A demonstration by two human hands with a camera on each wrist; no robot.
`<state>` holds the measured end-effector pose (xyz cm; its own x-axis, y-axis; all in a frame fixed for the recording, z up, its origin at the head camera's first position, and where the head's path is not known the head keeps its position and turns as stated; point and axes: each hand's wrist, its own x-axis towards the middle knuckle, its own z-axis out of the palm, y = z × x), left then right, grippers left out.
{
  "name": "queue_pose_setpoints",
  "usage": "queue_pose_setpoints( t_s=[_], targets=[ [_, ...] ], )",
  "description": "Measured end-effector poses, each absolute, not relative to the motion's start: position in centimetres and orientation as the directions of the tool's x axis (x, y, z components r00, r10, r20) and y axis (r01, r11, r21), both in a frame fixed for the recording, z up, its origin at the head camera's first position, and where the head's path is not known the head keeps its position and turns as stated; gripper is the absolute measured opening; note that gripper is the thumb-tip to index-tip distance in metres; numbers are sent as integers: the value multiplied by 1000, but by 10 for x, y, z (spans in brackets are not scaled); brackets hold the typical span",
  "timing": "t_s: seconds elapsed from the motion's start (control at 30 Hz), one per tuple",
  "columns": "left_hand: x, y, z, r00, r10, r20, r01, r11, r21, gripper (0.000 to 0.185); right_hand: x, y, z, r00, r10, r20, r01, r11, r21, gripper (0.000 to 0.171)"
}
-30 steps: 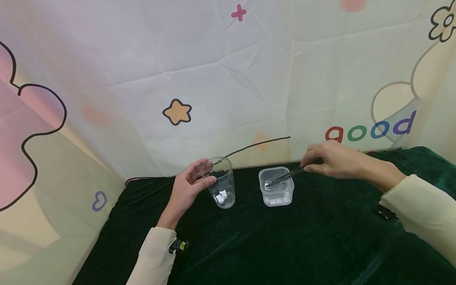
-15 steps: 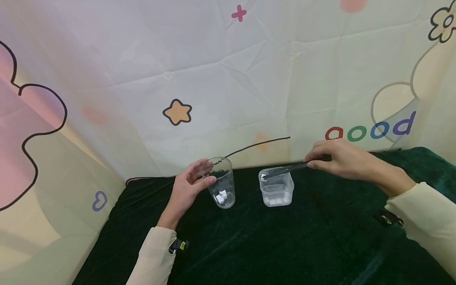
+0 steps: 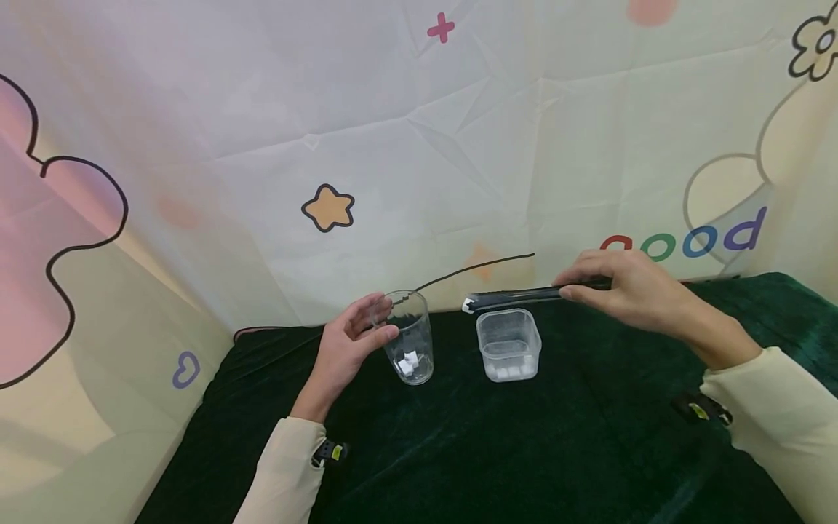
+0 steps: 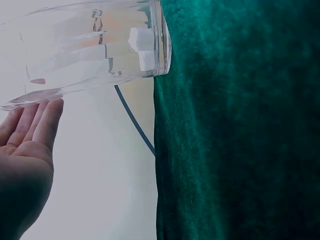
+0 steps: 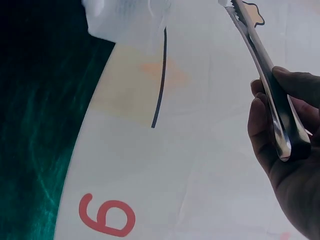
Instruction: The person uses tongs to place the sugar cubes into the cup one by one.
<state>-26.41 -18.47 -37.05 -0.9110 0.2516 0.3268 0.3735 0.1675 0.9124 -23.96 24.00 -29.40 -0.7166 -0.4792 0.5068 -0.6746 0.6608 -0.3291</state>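
A clear glass (image 3: 414, 338) stands on the dark green cloth with several white cubes (image 3: 408, 363) at its bottom. My left hand (image 3: 347, 346) holds it near the rim, thumb in front and fingers behind. In my right hand (image 3: 609, 287) are metal tongs (image 5: 270, 85), squeezed between thumb and fingers. Their tips pinch a small white cube (image 3: 468, 304), up above the back left corner of a clear plastic tub (image 3: 510, 346). White cubes lie in the bottom of that tub, right of the glass.
Green velvet cloth (image 3: 511, 451) covers the table. Close behind the glass and tub hangs a pale printed curtain (image 3: 425, 182), with a star and coloured letters on it.
The tongs have come up out of the tub with a white cube at their tips and swung to the left. The left hand and glass stay in place.
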Motion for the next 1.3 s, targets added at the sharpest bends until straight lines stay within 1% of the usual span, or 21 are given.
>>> queue_pose_setpoints(
  t_s=[0.13, 0.27, 0.53, 0.67, 0.87, 1.1, 1.3],
  targets=[
    [-264, -186, -371, -911, 252, 326, 374, 171, 912, 58, -239, 235, -296, -710, -455, 537, -675, 657, -335, 19],
    [-265, -186, -372, -909, 253, 330, 378, 169, 910, 59, -237, 230, -296, -713, -429, 554, -671, 645, -365, 20],
    [-264, -187, -373, -913, 248, 323, 368, 164, 915, 59, -233, 213, -295, -745, -395, 537, -650, 612, -452, 18],
    [-264, -187, -373, -916, 242, 321, 365, 167, 916, 58, -233, 203, -294, -747, -397, 533, -655, 574, -491, 18],
    [-264, -186, -372, -914, 243, 325, 368, 160, 916, 57, -236, 187, -298, -732, -410, 544, -676, 534, -508, 18],
    [-264, -184, -371, -909, 254, 331, 374, 149, 915, 59, -235, 174, -306, -733, -399, 551, -677, 508, -533, 19],
    [-264, -184, -370, -912, 247, 327, 371, 159, 915, 58, -238, 168, -312, -731, -414, 543, -681, 504, -532, 18]
  ],
)
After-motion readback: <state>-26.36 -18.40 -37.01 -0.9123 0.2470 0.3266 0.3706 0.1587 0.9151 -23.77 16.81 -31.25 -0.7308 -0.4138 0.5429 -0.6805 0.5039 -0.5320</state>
